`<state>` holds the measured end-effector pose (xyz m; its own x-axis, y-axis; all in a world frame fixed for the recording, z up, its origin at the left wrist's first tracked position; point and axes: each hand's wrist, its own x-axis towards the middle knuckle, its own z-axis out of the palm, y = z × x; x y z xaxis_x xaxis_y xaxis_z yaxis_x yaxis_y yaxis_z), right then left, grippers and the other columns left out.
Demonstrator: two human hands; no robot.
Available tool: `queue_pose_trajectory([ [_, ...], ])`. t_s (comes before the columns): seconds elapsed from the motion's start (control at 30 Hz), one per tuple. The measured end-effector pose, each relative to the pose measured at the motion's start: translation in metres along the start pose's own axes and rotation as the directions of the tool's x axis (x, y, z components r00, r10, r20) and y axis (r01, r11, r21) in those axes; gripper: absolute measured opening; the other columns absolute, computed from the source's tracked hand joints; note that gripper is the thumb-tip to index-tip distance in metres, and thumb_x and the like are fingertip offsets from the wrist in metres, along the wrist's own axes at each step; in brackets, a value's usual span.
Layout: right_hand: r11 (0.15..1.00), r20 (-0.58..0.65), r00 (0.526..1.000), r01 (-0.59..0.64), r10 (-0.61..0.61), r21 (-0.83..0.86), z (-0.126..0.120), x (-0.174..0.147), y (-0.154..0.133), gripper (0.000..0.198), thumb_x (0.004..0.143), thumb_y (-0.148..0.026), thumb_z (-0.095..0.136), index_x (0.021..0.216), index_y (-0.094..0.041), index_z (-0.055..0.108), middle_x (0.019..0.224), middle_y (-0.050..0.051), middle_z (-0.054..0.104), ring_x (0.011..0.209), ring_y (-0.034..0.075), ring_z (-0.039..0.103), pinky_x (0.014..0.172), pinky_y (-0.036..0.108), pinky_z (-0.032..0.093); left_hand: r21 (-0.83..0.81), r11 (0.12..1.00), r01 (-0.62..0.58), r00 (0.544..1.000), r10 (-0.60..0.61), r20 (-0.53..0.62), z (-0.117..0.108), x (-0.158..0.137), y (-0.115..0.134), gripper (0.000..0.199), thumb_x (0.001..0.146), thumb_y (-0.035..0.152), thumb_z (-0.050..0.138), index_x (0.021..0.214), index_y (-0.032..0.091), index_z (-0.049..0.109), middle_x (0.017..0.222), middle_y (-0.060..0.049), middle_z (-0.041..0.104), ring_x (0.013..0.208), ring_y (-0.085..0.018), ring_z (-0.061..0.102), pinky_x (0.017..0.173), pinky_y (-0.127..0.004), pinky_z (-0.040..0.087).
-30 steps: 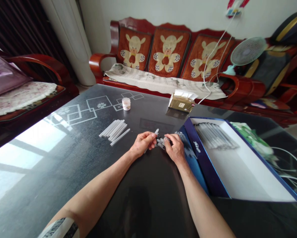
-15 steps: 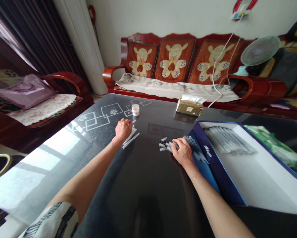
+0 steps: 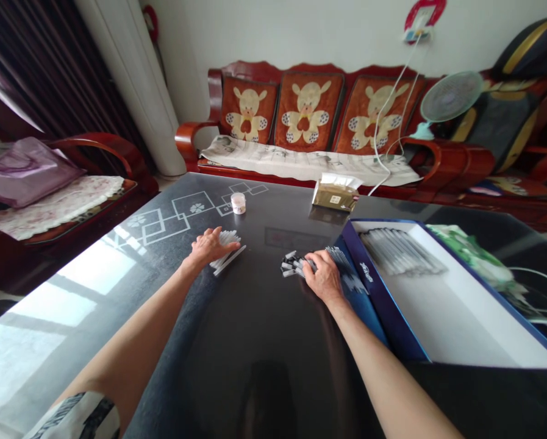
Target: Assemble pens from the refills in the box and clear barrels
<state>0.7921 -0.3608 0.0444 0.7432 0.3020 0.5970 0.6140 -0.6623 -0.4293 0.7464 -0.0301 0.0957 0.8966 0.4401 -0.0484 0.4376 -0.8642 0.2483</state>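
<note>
My left hand [image 3: 209,246] rests palm down on a small heap of thin, whitish translucent tubes [image 3: 227,262], its fingers and thumb spread. The hand hides part of that heap. My right hand [image 3: 324,275] is bent over a pile of short white and black pieces [image 3: 292,264] that look like pen parts. Its fingers curl down into the pile's right side, and what they hold is hidden. Just beyond that hand lies a row of slim grey, pen-like sticks [image 3: 339,256], beside the blue box.
A blue box with a white inside [image 3: 456,311] stands at the right, holding a row of grey sticks [image 3: 399,251]. Behind it lies a green and white bag [image 3: 472,250]. Farther back are a small white tub [image 3: 238,203] and a tissue box [image 3: 335,192].
My left hand has opened from a closed shape and spread over the tubes. My right hand stays at the pile. The whole view has shifted slightly.
</note>
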Motion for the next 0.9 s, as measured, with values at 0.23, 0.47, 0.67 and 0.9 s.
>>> queue_pose_trajectory([
  [0.23, 1.0, 0.016, 1.0, -0.017, 0.017, -0.003, -0.003, 0.0, -0.006, 0.014, 0.082, -0.024, 0.055, 0.087, -0.018, 0.066, 0.091, 0.008, 0.059, 0.088, 0.02, 0.057, 0.085, 0.032, 0.046, 0.142, 0.984, -0.103, 0.993, 0.094, 0.069, 0.012, -0.007, 0.0, 0.086, 0.073, 0.071, 0.052, 0.145, 0.029, 0.029, 0.154, -0.014, 0.022, 0.134, -0.04, 0.03, 0.102, -0.058, 0.032],
  [0.47, 1.0, -0.01, 1.0, -0.019, 0.019, 0.023, -0.002, -0.002, -0.005, 0.017, 0.083, -0.026, 0.054, 0.091, -0.018, 0.067, 0.093, 0.008, 0.059, 0.089, 0.02, 0.057, 0.086, 0.032, 0.047, 0.161, 0.97, -0.182, 0.982, 0.173, 0.069, 0.01, 0.002, -0.013, 0.08, 0.077, 0.069, 0.048, 0.144, 0.03, 0.028, 0.148, -0.011, 0.033, 0.128, -0.037, 0.04, 0.097, -0.055, 0.039],
  [0.67, 0.989, -0.106, 0.991, 0.094, -0.082, 0.114, -0.03, 0.008, -0.019, 0.02, 0.087, -0.021, 0.049, 0.097, -0.018, 0.065, 0.097, 0.008, 0.06, 0.094, 0.018, 0.058, 0.089, 0.031, 0.047, 0.186, 0.966, -0.18, 0.983, 0.167, 0.082, 0.002, 0.002, -0.006, 0.083, 0.075, 0.069, 0.051, 0.144, 0.028, 0.031, 0.145, -0.013, 0.037, 0.124, -0.037, 0.045, 0.096, -0.054, 0.04],
  [0.9, 0.97, -0.161, 0.981, -0.138, 0.106, -0.202, -0.112, 0.065, 0.033, 0.024, 0.082, -0.015, 0.048, 0.094, -0.017, 0.069, 0.092, 0.009, 0.066, 0.088, 0.02, 0.061, 0.086, 0.033, 0.047, 0.227, 0.941, -0.251, 0.959, 0.273, -0.072, -0.007, -0.014, 0.024, 0.071, 0.08, 0.055, 0.056, 0.141, 0.025, 0.037, 0.142, -0.015, 0.041, 0.124, -0.036, 0.043, 0.096, -0.051, 0.041],
])
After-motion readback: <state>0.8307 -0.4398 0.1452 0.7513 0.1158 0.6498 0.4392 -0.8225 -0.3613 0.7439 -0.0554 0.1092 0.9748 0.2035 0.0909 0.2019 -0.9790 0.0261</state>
